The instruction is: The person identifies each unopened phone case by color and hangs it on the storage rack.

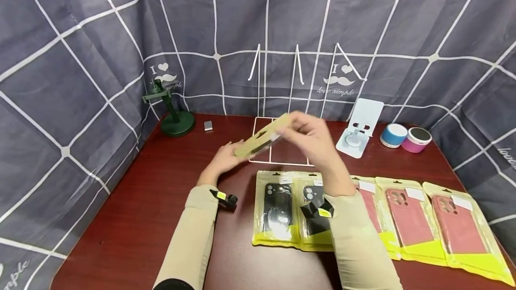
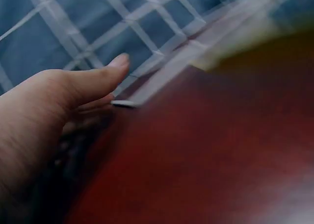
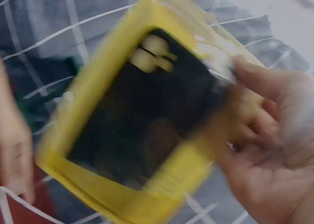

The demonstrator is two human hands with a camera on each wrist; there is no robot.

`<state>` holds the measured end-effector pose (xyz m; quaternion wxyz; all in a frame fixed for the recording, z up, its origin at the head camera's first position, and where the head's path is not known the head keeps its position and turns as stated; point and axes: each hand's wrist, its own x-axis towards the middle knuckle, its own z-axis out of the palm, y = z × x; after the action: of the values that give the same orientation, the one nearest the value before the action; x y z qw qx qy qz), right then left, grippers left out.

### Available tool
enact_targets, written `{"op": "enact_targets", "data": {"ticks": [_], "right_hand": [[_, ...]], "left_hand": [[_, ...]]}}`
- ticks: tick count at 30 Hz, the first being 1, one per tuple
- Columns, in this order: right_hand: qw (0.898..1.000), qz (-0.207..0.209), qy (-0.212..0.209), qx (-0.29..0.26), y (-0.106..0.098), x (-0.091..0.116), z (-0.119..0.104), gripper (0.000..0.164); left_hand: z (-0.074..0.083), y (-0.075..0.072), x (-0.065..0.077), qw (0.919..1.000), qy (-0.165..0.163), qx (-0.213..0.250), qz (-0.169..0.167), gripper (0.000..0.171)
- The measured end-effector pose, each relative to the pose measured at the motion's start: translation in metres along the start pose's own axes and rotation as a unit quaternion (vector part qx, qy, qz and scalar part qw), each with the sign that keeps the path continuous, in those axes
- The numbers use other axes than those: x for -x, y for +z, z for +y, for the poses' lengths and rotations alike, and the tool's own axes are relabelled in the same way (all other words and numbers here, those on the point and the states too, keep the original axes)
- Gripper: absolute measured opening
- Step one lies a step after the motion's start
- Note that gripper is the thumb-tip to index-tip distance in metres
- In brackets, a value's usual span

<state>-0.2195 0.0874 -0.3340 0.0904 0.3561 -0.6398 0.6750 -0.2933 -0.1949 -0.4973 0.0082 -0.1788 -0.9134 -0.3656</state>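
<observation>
My right hand (image 1: 312,138) pinches a yellow-edged clear pouch (image 1: 249,145) by its side, thumb on one face. Inside the pouch is a dark phone case (image 3: 132,116) with camera cutouts, seen blurred in the right wrist view. The pouch is held tilted in the air above the table, in front of a white wire rack (image 1: 271,151). My left hand (image 1: 223,159) is beside the pouch's lower left end, overlapping it in the head view. In the right wrist view the left hand's fingers (image 3: 17,160) hang apart from the pouch, and they hold nothing.
Pouches with black cases (image 1: 278,209) and pink cases (image 1: 415,218) lie in a row at the front right. Behind stand a pale blue phone stand (image 1: 366,113), a blue speaker (image 1: 393,135) and a pink one (image 1: 416,142). A green stand (image 1: 177,123) and small grey block (image 1: 208,125) are back left.
</observation>
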Motion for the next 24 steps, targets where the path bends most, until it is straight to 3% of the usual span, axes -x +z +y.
{"op": "enact_targets", "data": {"ticks": [2, 3, 5, 7, 11, 15, 24], "right_hand": [[0.993, 0.096, -0.066, 0.003, -0.010, -0.003, -0.011, 0.008], [0.986, 0.147, -0.080, 0.025, -0.015, -0.005, -0.016, 0.009], [0.967, 0.232, -0.078, 0.071, -0.025, -0.011, -0.023, 0.012], [0.951, 0.282, -0.047, 0.118, -0.034, -0.018, -0.029, 0.014], [0.940, 0.287, 0.022, 0.183, -0.049, -0.030, -0.033, 0.017], [0.932, 0.273, 0.052, 0.232, -0.057, -0.041, -0.025, 0.024], [0.924, 0.284, 0.085, 0.241, -0.075, -0.084, 0.022, 0.025]], "left_hand": [[0.003, 0.010, -0.001, 0.9965, 0.031, -0.074, -0.023, 0.078], [0.004, 0.013, 0.000, 0.9955, 0.032, -0.085, -0.028, 0.081], [0.005, 0.017, 0.001, 0.9928, 0.035, -0.109, -0.033, 0.084], [0.007, 0.018, 0.002, 0.9936, 0.027, -0.106, -0.026, 0.084], [0.010, 0.016, 0.003, 0.9947, 0.019, -0.098, -0.026, 0.085], [0.010, 0.015, 0.002, 0.9949, 0.020, -0.094, -0.031, 0.087], [0.009, 0.015, -0.002, 0.9967, 0.014, -0.077, -0.024, 0.085]]}}
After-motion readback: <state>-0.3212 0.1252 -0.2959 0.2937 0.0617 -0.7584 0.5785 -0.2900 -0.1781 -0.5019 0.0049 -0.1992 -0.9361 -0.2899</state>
